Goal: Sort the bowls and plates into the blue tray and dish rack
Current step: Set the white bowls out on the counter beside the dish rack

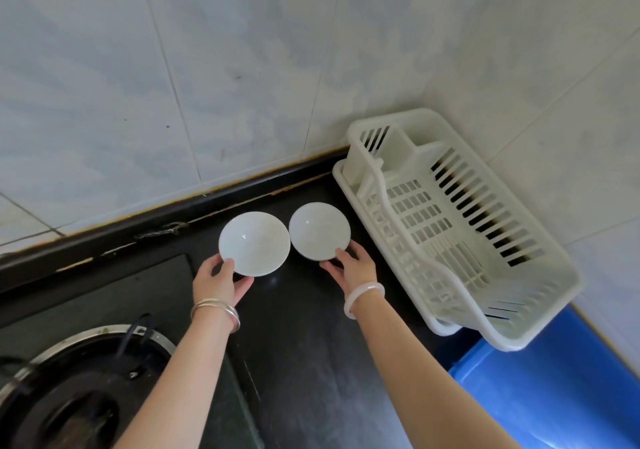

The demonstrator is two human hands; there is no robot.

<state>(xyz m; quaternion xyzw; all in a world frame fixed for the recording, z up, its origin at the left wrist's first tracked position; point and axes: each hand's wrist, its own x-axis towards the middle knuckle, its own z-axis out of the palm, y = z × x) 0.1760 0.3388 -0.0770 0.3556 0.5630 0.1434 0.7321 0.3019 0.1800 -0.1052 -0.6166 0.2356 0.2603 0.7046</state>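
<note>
Two white bowls stand side by side on the black counter near the back wall. My left hand (221,280) grips the near rim of the left bowl (254,243), thumb on top. My right hand (353,265) holds the near rim of the right bowl (319,230). To the right of them lies the white plastic dish rack (460,226), with nothing in it, standing in the corner on a white drip tray. The blue tray (554,389) lies at the lower right, its far end under the rack's near end.
A gas hob with a round burner (79,389) fills the lower left. The black counter (304,344) runs between the hob and the trays. Tiled walls close off the back and the right side.
</note>
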